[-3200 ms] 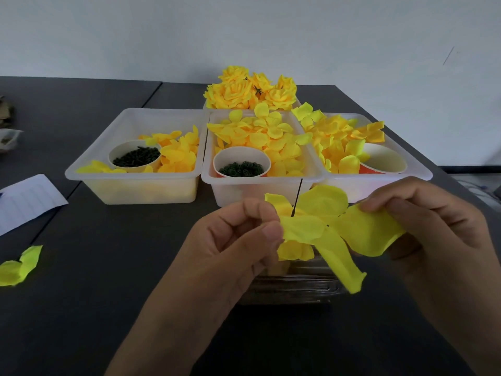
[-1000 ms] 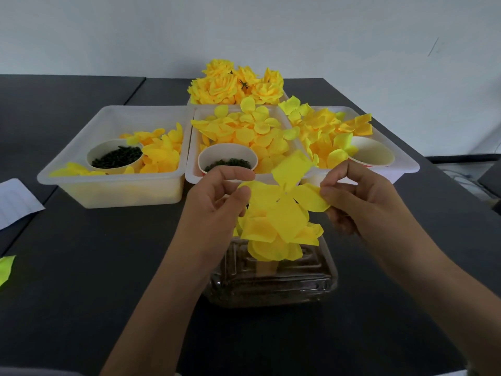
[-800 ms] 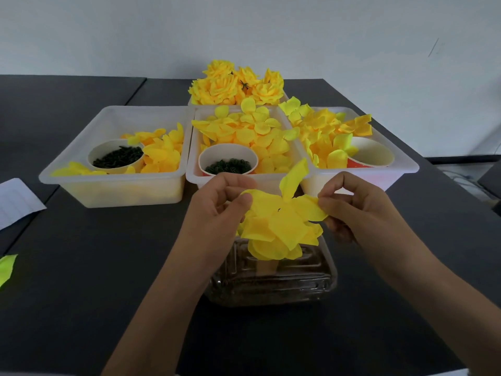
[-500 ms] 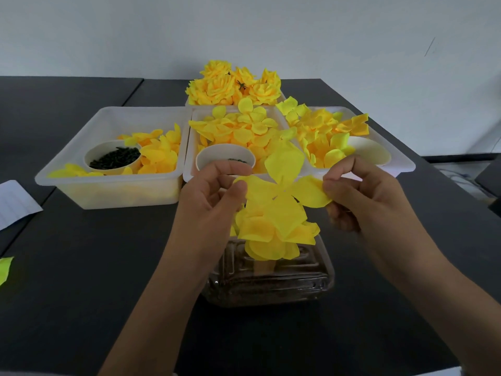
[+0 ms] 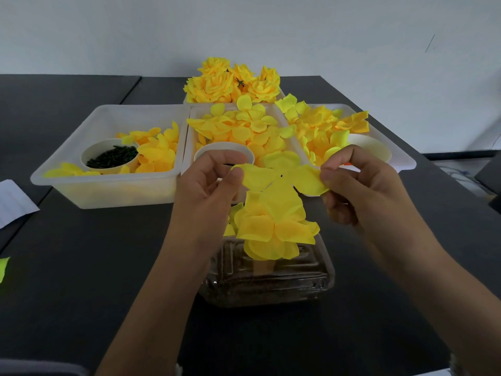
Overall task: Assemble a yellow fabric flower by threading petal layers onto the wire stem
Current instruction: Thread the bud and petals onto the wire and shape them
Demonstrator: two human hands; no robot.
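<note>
A yellow petal layer (image 5: 282, 176) with a small dark hole at its centre is stretched flat between my hands. My left hand (image 5: 208, 185) pinches its left petal and my right hand (image 5: 360, 185) pinches its right petal. Just below it sits the partly built yellow flower (image 5: 273, 229), several layers stacked above a clear plastic box (image 5: 268, 280). The wire stem is hidden by the petals.
Three white tubs stand behind: the left tub (image 5: 108, 183) with petals and a cup of dark green pieces (image 5: 111, 157), the middle tub (image 5: 189, 137) and the right tub (image 5: 401, 158) heaped with petals. Finished yellow flowers (image 5: 233, 84) lie at the back. A paper sheet (image 5: 13, 202) lies far left.
The top petal layer has been lifted a little and pulled flatter between both hands; its centre hole now shows. The flower below has stayed in place.
</note>
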